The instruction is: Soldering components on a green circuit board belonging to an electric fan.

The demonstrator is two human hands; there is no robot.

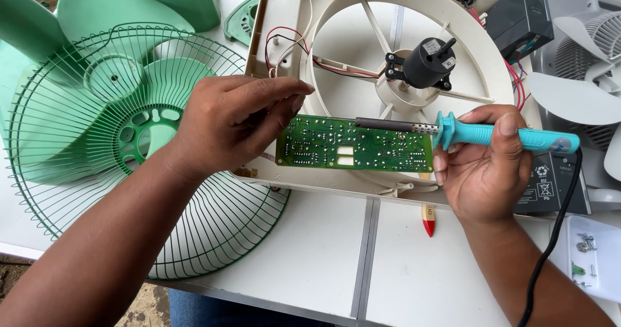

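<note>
My left hand (233, 123) sits at the left end of the green rectangular circuit board (354, 143), fingers drawn together toward the thumb just over that end; whether they pinch the board's edge or one of the thin wires there, I cannot tell. My right hand (482, 162) is at the board's right end, wrapped around the turquoise plastic handle of a soldering iron (498, 135), thumb on top. The iron's dark metal barrel lies across the upper right part of the board, tip pointing toward my left hand. A black cord runs from the handle's far end down past my right wrist.

Under the board is the cream plastic fan housing (401, 16) with its round opening and spokes; above the board, at the hub, stands a black motor (427, 62). Red, white and black wires (291, 42) cross the housing above the board's left end. Left of the board lies a green wire fan guard (84, 146). Below the board's right end, on the white table (310, 249), rests a small red-tipped tool (428, 220).
</note>
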